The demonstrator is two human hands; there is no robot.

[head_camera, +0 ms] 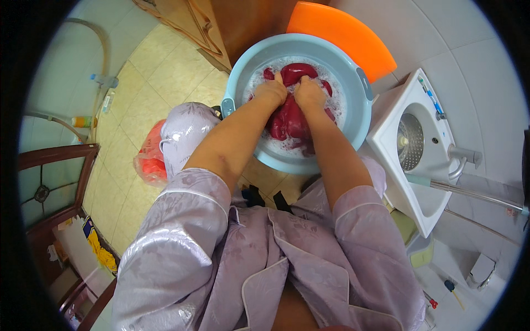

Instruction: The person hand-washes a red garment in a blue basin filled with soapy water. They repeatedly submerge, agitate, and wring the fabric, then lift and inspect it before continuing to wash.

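Note:
A light blue plastic basin [297, 166] stands on the floor before me, holding sudsy water. In it lies a soaked dark red cloth [292, 118], partly under water, with bulges swelling above the foam. My left hand [271, 90] grips the cloth toward the left, thumb pointing away from me. Beside it, my right hand [310, 93] has hold of the same cloth, its fingers bent down into the wet folds. The two hands are close together, with red fabric between and beyond them. Most fingertips are hidden by the cloth and foam.
An orange plastic basin [343, 39] leans behind the blue one, near a wooden cabinet [248, 29]. At right is a white sink [430, 198] with a metal strainer basket [410, 140] and a pole across it. A red plastic bag [151, 159] lies on the tiles at left.

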